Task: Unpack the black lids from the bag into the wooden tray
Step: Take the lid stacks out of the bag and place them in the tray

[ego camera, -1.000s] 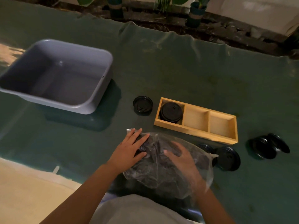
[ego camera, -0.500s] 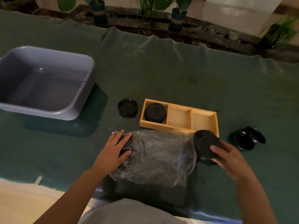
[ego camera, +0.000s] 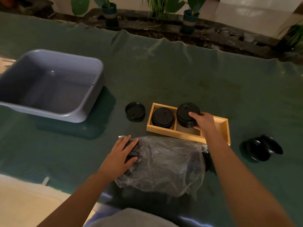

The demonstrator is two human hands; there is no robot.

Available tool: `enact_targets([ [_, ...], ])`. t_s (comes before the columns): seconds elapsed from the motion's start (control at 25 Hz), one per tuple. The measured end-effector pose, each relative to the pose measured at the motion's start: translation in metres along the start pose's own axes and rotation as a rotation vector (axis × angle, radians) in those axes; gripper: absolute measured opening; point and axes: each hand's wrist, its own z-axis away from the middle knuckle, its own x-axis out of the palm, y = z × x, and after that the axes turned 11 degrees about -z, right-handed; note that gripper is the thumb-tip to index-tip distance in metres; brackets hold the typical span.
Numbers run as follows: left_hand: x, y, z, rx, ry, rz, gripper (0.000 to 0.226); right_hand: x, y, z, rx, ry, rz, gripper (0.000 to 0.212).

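A green cloth (ego camera: 164, 76) covered the whole table, rumpled along its far edge. On its left side sat a big grey plastic tub (ego camera: 91, 102). Nearer the person lay a clear plastic bag (ego camera: 167, 164), crinkled and lying on its side, with dark lids showing dimly through the film. Just beyond the bag stood the wooden tray (ego camera: 188, 134), a long box split into three compartments.

The left hand (ego camera: 119, 156) lay flat on the bag's left end, fingers spread and pressing down through the plastic rather than closed on anything. The right hand (ego camera: 205, 123) reached over the tray, its fingers curled round the side of a stack of black lids (ego camera: 185, 115), which it held over the middle compartment, tilted a little; I could not tell whether the stack touched the tray floor. The left compartment already held another stack of lids (ego camera: 162, 117). The right compartment was mostly hidden behind the wrist.

A lone lid (ego camera: 135, 111) lay on the cloth just left of the tray. Well off to the right, a toppled pair of lids (ego camera: 262, 149) rested against each other.
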Motion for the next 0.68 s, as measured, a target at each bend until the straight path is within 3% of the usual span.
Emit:
enact_targets([
  [0.4,-0.002,0.001,0.001,0.011,-0.024,0.001,0.066,-0.017,0.029,0.008,-0.133,0.137,0.405,0.036],
  [0.52,-0.002,0.001,0.002,0.020,-0.008,0.006,0.065,-0.019,0.034,0.009,-0.187,0.189,0.524,0.053],
  [0.6,-0.002,0.001,0.002,0.025,0.002,0.005,0.065,-0.022,0.038,0.012,-0.372,0.173,0.610,0.059],
  [0.68,-0.001,0.002,0.001,0.024,0.009,-0.001,0.065,-0.022,0.042,0.017,-0.583,0.020,0.902,0.048],
])
